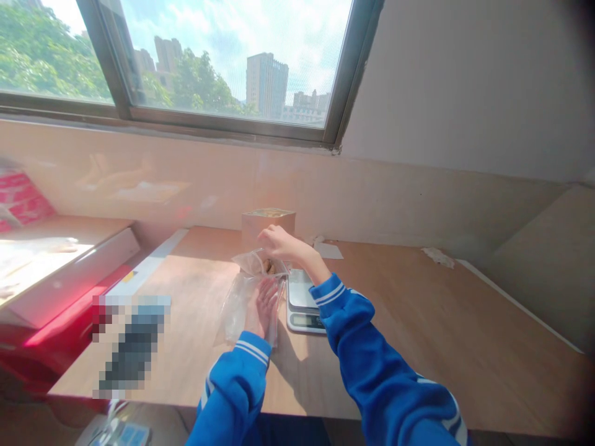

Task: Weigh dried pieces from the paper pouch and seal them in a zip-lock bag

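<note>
- Clear plastic bag (244,303) sits on the surface, loosely crumpled, a brown item (267,266) showing near its mouth, just beside a digital kitchen scale (302,303).
- Left hand (263,306) open, fingers spread, seen through the plastic.
- Right hand (279,243) curled over the bag's mouth; glare and crumpled film make any grip hard to confirm.
- Blue sleeves (232,384) with white stripes on both arms.
- Kraft box (268,226) stands behind the bag, near the wall (372,204).
- Wooden surface (418,316) runs beneath a window (223,62) overlooking trees (41,56) and tower blocks (266,83); a pixelated object (130,344) lies at left.
</note>
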Available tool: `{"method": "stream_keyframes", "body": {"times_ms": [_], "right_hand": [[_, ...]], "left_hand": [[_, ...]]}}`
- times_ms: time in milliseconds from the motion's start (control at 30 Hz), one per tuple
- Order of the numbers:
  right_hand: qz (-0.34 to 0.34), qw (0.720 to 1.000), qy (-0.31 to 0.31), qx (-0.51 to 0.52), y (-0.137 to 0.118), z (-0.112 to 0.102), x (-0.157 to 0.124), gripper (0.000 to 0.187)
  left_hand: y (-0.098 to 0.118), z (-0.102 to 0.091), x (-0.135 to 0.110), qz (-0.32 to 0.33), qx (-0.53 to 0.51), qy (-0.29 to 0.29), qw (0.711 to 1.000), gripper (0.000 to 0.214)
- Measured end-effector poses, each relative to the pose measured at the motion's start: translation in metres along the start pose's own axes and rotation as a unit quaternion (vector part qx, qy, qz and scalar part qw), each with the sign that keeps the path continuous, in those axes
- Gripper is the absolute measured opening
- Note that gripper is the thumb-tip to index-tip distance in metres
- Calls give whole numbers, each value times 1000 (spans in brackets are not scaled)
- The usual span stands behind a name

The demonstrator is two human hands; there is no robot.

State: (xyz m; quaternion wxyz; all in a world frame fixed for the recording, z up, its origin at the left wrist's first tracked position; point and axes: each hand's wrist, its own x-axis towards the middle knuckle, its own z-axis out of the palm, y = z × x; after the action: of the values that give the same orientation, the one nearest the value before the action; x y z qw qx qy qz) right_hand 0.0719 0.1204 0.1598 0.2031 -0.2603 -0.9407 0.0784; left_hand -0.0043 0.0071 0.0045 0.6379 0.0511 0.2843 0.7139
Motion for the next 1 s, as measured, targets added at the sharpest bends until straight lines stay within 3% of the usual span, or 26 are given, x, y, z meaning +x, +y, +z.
{"method": "stream_keyframes", "body": {"times_ms": [67, 167, 267, 433, 633, 800, 867, 1000], "right_hand": [[19, 999, -26, -19, -1, 10, -5, 18], [53, 997, -40, 38, -2, 14, -9, 8], [76, 990, 7, 116, -1, 2, -12, 14], [20, 974, 62, 215, -4, -26, -19, 15], [55, 965, 3, 256, -14, -15, -28, 23], [78, 965, 138, 207, -21, -1, -42, 8], [100, 964, 157, 188, -22, -2, -49, 4], [140, 964, 175, 145, -26, -11, -61, 13]], "left_hand": [[-1, -2, 2, 0, 5, 1, 1000, 26], [-3, -4, 5, 3, 20, 13, 1000, 29], [-5, -7, 8, 15, 31, 17, 999, 33], [-10, -5, 11, 34, 10, -11, 999, 39], [-9, 1, -2, 25, 36, -128, 991, 52], [-10, 0, -10, 6, 77, -122, 989, 55], [-10, 1, -10, 20, 72, -138, 988, 57], [-11, 4, -8, 23, 48, -151, 987, 61]]}}
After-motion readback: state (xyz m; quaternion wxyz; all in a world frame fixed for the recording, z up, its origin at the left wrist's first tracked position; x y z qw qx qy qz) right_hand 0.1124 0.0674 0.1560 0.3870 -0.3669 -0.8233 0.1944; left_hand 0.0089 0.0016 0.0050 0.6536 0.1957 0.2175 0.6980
